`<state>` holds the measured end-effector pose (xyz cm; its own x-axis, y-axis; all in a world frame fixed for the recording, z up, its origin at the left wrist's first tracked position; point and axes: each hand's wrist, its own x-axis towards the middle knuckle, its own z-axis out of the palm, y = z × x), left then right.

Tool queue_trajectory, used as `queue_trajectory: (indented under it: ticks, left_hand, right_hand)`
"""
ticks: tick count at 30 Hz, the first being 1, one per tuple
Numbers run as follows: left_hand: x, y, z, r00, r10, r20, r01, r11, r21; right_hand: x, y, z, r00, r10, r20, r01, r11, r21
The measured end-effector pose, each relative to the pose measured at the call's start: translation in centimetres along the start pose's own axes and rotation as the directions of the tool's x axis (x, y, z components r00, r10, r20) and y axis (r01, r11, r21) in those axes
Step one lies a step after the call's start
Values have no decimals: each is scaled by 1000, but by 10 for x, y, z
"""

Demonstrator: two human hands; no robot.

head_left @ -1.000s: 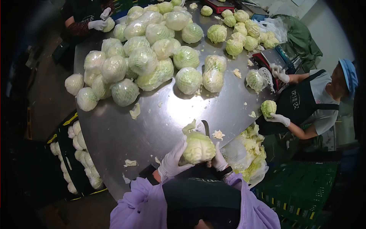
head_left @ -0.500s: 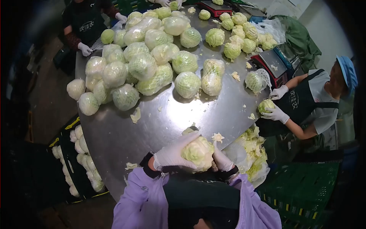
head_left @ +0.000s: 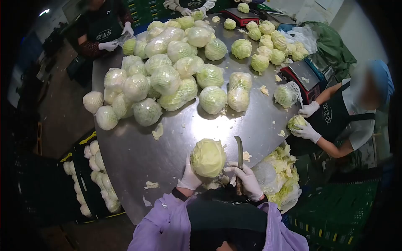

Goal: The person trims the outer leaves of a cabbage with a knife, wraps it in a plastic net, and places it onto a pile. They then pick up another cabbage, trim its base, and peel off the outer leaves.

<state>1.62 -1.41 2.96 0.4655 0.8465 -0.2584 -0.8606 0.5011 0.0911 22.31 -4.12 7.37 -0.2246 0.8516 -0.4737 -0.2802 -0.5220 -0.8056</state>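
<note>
A pale green cabbage (head_left: 208, 158) is held above the near edge of the steel table, its smooth leafy side facing up. My left hand (head_left: 189, 178), in a white glove, grips it from the left and below; some of the fingers are hidden behind it. Just right of the cabbage, my right hand (head_left: 250, 182) is closed round the handle of a knife (head_left: 240, 152). The blade points up and away from me, apart from the cabbage. Pale leaf scraps (head_left: 215, 183) show beneath the cabbage, between my hands.
Wrapped cabbages (head_left: 165, 79) are piled on the steel table (head_left: 176, 142); bare ones (head_left: 259, 62) lie at the back right. A bag of leaf trimmings (head_left: 278, 184) hangs at the right edge. A co-worker (head_left: 335, 108) handles a cabbage beside a scale (head_left: 303, 75). Crates (head_left: 88, 184) stand left.
The cabbage has turned and moved slightly left and up, showing a smoother, rounder side. My right hand has drawn away from it, and the knife now stands fully in view.
</note>
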Motion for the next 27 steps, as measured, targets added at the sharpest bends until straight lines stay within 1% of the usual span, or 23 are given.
queue_trajectory:
  ticks: [1, 3, 4, 5, 6, 7, 8, 9, 10, 11, 13, 14, 15, 16, 17, 18, 19, 20, 21, 22, 23, 26, 27]
  left_hand:
    - [0, 0, -1, 1000, -5, 3, 5, 1000, 1]
    - [-1, 2, -9, 976, 198, -96, -173, 961, 216]
    - [0, 2, -17, 977, 191, -96, -166, 962, 218]
    - [1, 0, -29, 898, 430, -88, -299, 746, 594]
    - [0, -2, -36, 780, 625, 24, -333, 382, 862]
    - [-5, -3, -37, 784, 620, 25, -330, 382, 863]
    - [-9, -4, -39, 753, 644, 136, -207, 35, 978]
    - [-12, -3, -38, 737, 627, 254, -57, -317, 947]
    - [-12, 1, -37, 736, 626, 255, -58, -317, 947]
    - [-13, 5, -36, 761, 586, 277, -80, -339, 937]
    - [-17, 8, -27, 786, 545, 291, -94, -359, 928]
    - [-17, 9, -20, 840, 520, 155, -94, -143, 985]
    - [-17, 9, -16, 886, 462, 29, -75, 81, 994]
    - [-16, 8, -17, 887, 462, 30, -75, 81, 994]
    - [-14, 7, -17, 877, 472, 95, -69, -71, 995]
    - [-12, 6, -17, 870, 466, 160, -60, -222, 973]
    - [-11, 3, -14, 875, 456, 159, -62, -221, 973]
    - [-10, 0, -10, 869, 440, 228, -42, -393, 919]
    - [-10, -3, -5, 864, 409, 294, -22, -552, 833]
    - [-11, -6, -2, 869, 398, 293, -28, -552, 834]
    - [-11, -9, 0, 867, 398, 299, -9, -589, 808]
    - [-9, -15, 0, 866, 385, 319, -2, -635, 773]
    - [-7, -15, 0, 861, 381, 336, -9, -650, 760]
  right_hand:
    - [-1, -1, 4, 1000, -3, -8, 3, 1000, 11]
    - [5, 6, 1, 1000, 6, -16, -5, 1000, 21]
    - [11, 10, -2, 998, 53, 23, -52, 998, -45]
    - [16, 14, -3, 993, 102, 59, -95, 989, -112]
    - [24, 18, 4, 996, 78, 31, -75, 993, -93]
    - [32, 30, -5, 997, 76, 26, -73, 993, -89]
    - [43, 48, -17, 990, 123, 67, -116, 987, -109]
    - [47, 49, -17, 979, 171, 108, -156, 979, -132]
    - [46, 51, -10, 993, 113, 29, -109, 987, -115]
    - [48, 54, -15, 993, 117, 29, -113, 987, -115]
    - [52, 60, -25, 989, 124, 83, -94, 950, -297]
    - [52, 60, -31, 989, 125, 84, -95, 951, -294]
    - [50, 49, -30, 993, 80, 92, -22, 860, -510]
    - [48, 41, -28, 993, 38, 109, 49, 715, -697]
    - [46, 37, -25, 994, 36, 106, 49, 715, -697]
    - [44, 37, -17, 957, -256, 139, 263, 554, -790]
    - [43, 38, -10, 833, -511, 210, 412, 322, -853]
    - [41, 37, -5, 835, -513, 198, 402, 324, -856]
    - [41, 35, 1, 860, -469, 199, 365, 294, -883]
    - [41, 35, 4, 884, -424, 197, 328, 261, -908]
    - [44, 37, 3, 886, -426, 183, 316, 265, -911]
    - [50, 37, 0, 851, -482, 207, 342, 212, -915]
    - [49, 30, 4, 900, -406, 158, 268, 229, -936]
